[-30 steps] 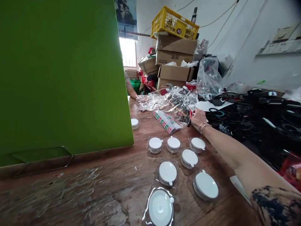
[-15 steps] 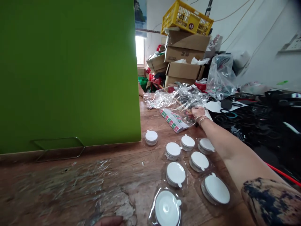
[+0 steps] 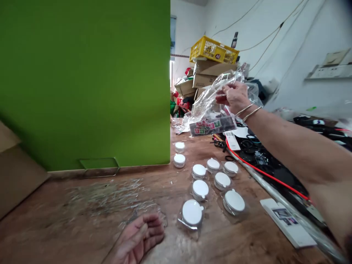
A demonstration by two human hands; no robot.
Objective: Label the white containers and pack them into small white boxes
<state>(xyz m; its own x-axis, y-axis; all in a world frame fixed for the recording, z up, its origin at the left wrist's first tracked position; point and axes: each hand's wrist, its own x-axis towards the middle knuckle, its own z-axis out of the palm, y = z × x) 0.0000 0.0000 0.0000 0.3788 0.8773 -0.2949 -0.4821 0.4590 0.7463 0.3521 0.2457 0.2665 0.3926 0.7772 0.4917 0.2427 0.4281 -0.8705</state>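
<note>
My right hand (image 3: pixel 233 96), with bangles at the wrist, pinches a clear plastic bag (image 3: pixel 205 104) and holds it up over the far part of the table. A dark packet with red and green printing (image 3: pixel 213 125) hangs at the bag's lower end. My left hand (image 3: pixel 143 236) is near the front edge, palm up, fingers loosely curled and apart, holding nothing. To its right, several round white discs with small tabs (image 3: pixel 191 212) lie in clear wrappers on the wooden table (image 3: pixel 165 198).
A large green panel (image 3: pixel 90 84) stands at the left, a cardboard box (image 3: pixel 19 165) beside it. Behind are stacked cartons under a yellow crate (image 3: pixel 214 50). At the right lie a red cord (image 3: pixel 269 178), black parts and a white box (image 3: pixel 287 222).
My right hand has lifted the plastic bag with the printed packet off the table. My left hand has come further into view. The view has shifted, showing the cardboard box and white box.
</note>
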